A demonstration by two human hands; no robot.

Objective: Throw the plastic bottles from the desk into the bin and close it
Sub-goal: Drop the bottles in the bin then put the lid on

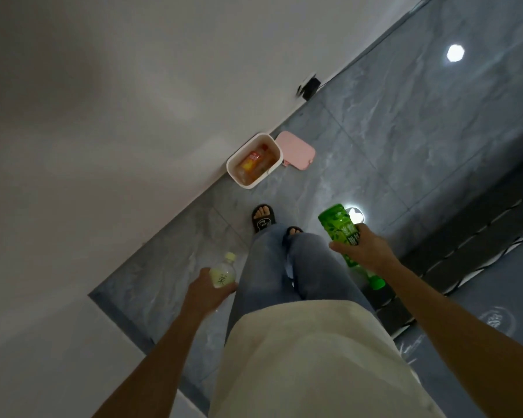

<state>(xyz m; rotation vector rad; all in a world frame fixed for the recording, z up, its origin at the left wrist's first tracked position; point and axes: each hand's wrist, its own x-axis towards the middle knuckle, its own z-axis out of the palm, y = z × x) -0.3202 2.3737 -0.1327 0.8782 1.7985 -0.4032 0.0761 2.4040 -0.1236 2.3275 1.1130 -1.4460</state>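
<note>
My left hand (207,292) grips a small clear bottle (224,271) with a pale yellow cap and label. My right hand (361,250) holds a large green plastic bottle (340,226) around its middle, cap end pointing down towards me. Ahead on the floor, against the white wall, stands a small white bin (272,171), open, with an orange-labelled bottle (252,162) lying inside. Its pink lid (296,149) lies flat on the floor just beyond the bin, touching its far side.
I stand on grey marbled floor tiles (390,131), my feet in black sandals (263,221) a short step from the bin. A white wall (118,116) runs along the left. A black plug (310,86) sits in a wall socket. A dark mat (480,236) lies at right.
</note>
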